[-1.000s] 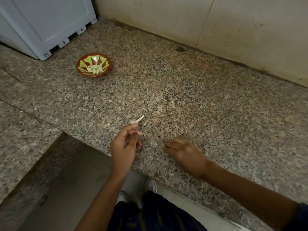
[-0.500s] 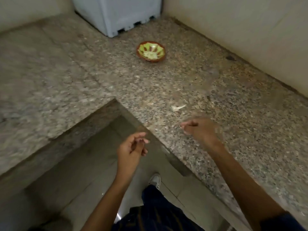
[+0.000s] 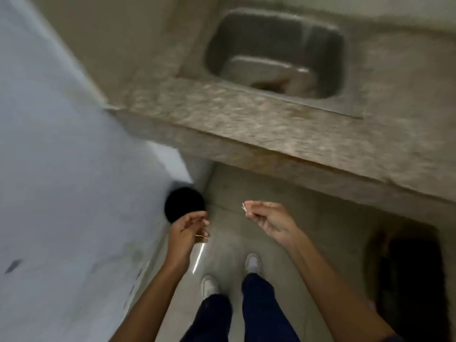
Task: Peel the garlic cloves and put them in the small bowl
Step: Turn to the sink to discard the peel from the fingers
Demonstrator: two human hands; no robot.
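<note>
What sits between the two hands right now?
Nothing held or standing: in the head view only bare floor shows between the left hand and the right hand.

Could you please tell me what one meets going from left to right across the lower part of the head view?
White appliance → black round thing → left hand → right hand pinching a thin pale scrap → dark opening under the counter.

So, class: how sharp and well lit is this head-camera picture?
Head view: motion blur smears the counter and sink; light is dim; a bright glare streak crosses the floor; the wide lens bends the counter edge.
</note>
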